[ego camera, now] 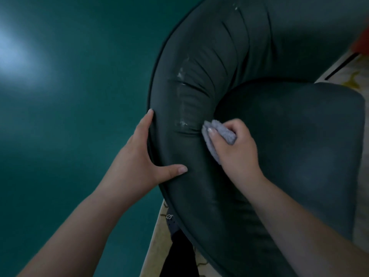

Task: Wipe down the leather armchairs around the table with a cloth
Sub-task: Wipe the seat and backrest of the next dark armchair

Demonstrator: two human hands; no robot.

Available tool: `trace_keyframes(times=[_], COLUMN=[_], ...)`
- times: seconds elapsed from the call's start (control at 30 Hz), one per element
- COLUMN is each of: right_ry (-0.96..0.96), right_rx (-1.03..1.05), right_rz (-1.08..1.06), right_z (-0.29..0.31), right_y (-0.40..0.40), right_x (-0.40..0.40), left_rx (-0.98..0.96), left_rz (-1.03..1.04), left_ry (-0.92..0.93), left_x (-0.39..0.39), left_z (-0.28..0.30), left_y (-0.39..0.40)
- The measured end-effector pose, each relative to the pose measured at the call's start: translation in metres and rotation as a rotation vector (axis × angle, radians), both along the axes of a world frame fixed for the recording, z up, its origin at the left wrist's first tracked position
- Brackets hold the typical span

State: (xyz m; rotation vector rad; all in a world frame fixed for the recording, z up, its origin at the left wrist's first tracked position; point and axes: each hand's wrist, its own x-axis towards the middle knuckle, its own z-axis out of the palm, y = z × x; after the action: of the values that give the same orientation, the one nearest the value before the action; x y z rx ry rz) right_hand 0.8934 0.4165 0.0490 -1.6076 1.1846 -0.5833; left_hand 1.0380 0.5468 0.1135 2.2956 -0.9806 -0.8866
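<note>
Our right hand (235, 144) clamps the cloth (217, 132) mid-frame; our left hand (147, 152), fingers spread, steadies the armchair (199, 86). White smears (182, 96) above remain unwiped.

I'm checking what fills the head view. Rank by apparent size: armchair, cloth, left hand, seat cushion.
1. Armchair
2. Seat cushion
3. Left hand; it is near the camera, so it looks big
4. Cloth, mostly hidden in the right hand

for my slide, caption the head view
Right hand wipes armchair with grey cloth; left hand braces it.
</note>
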Motion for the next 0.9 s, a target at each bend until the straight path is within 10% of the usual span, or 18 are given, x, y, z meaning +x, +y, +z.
trace_keyframes(times=[0.3,0.9], right_ry=[0.013,-0.071], right_rx=[-0.352,0.322], right_rz=[0.227,-0.15], right_z=[0.026,-0.037], right_y=[0.016,-0.041], right_x=[0.071,0.04], left_rx=[0.019,-0.004], left_rz=[-0.221,-0.259], left_ry=[-0.018,0.086], left_x=[0.043,0.064], left_z=[0.0,-0.003], left_y=[-0.014,-0.047])
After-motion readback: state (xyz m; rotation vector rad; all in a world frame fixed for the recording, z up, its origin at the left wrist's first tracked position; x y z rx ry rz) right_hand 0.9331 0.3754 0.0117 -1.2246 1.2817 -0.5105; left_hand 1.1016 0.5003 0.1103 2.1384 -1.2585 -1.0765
